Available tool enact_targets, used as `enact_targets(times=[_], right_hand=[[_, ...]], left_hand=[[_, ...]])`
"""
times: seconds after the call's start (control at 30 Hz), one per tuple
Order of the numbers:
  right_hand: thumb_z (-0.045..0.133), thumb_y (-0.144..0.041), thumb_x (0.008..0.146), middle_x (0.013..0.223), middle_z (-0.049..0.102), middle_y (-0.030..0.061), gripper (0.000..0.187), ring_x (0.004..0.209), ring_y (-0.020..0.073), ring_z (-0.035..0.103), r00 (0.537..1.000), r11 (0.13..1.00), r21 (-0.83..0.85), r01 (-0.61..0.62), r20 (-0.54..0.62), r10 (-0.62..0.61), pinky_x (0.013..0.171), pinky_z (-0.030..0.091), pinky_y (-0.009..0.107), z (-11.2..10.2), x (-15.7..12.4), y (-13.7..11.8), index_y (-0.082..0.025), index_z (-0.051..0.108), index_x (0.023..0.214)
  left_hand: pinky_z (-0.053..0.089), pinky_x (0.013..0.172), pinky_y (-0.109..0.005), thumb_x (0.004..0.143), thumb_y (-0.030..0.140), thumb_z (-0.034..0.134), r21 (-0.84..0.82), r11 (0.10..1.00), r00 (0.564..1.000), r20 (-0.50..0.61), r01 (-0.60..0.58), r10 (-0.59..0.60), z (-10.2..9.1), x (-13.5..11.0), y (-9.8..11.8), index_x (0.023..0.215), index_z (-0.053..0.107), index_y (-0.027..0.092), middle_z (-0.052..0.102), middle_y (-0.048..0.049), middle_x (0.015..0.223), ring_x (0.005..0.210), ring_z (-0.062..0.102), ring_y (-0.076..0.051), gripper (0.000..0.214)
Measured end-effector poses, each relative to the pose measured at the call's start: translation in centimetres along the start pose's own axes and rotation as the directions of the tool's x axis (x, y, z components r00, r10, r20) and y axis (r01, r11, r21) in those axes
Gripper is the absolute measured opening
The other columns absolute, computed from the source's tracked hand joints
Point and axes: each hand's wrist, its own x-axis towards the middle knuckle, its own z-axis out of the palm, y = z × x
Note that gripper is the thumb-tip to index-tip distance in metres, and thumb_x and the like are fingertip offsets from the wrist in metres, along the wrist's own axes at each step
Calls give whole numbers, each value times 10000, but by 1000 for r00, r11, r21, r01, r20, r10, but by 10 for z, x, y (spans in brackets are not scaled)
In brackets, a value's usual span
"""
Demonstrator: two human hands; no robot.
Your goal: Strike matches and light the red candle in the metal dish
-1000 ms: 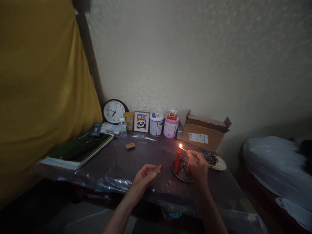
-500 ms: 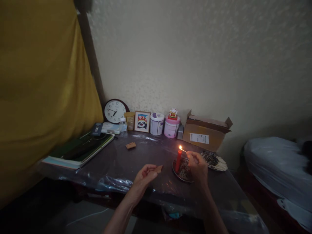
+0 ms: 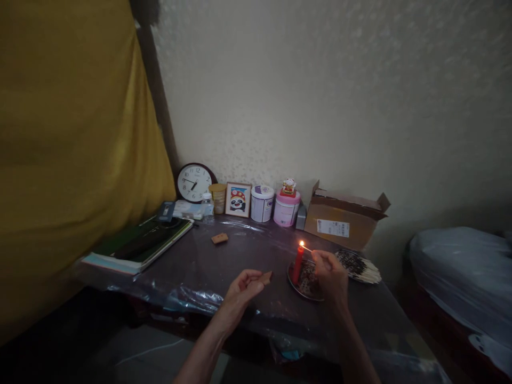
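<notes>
A red candle [image 3: 298, 265] stands upright on a round metal dish [image 3: 296, 288] with dark bits scattered in it. Pinched in my right hand [image 3: 333, 274] is a thin matchstick [image 3: 307, 248], its tip at the candle's top, where a small flame [image 3: 301, 244] burns. Whether the flame sits on the match, the wick or both, I cannot tell. My left hand [image 3: 242, 292], left of the dish, has its fingers closed on a small flat brown piece [image 3: 265, 277]. Behind my right hand lies a heap of matches [image 3: 362, 268] with dark heads.
Another flat brown piece [image 3: 220, 238] lies on the plastic-covered table [image 3: 240, 253]. Along the wall stand a clock [image 3: 194, 183], a panda picture [image 3: 238, 200], two tubs [image 3: 262, 205] and a cardboard box [image 3: 344, 218]. A large green book [image 3: 144, 242] is at left, beside a yellow curtain [image 3: 80, 133].
The whole view has shifted slightly, so everything sits a little further right. Both hands keep their holds, and the match tip stays at the candle's top with the flame burning.
</notes>
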Motion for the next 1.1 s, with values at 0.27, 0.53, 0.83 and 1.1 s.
enact_targets(times=[0.27, 0.53, 0.83, 1.1], right_hand=[[564, -427, 682, 724, 683, 53, 282, 601, 181, 584, 1000, 999, 25, -27, 2, 27, 534, 400, 263, 0, -1, -4, -166, 643, 755], [568, -430, 694, 735, 689, 63, 286, 624, 193, 593, 1000, 999, 31, -27, -1, 27, 541, 410, 267, -2, -2, -2, -164, 645, 769], [560, -414, 709, 649, 670, 41, 277, 559, 181, 582, 1000, 999, 35, -26, -10, 26, 472, 399, 248, -3, -4, -5, -162, 654, 775], [560, -417, 704, 670, 673, 48, 283, 576, 182, 587, 1000, 999, 45, -2, -25, 3, 473, 403, 247, -4, -4, -4, -159, 656, 770]], left_hand=[[382, 783, -285, 675, 283, 697, -11, 1000, 1000, -1, -19, 19, -1, 0, -1, 910, 614, 181, 675, -60, 941, 864, 582, -180, 269], [380, 772, -272, 670, 295, 704, 0, 1000, 1000, -13, 4, -4, 2, -1, 4, 891, 621, 190, 681, -48, 906, 837, 584, -172, 259], [370, 817, -284, 663, 335, 699, 4, 1000, 1000, 7, 2, -2, -2, -1, -1, 910, 614, 197, 676, -64, 984, 910, 581, -195, 296], [366, 816, -299, 693, 328, 672, 26, 1000, 1000, 21, -1, 1, -2, -2, -2, 931, 609, 195, 670, -64, 984, 918, 573, -201, 279]])
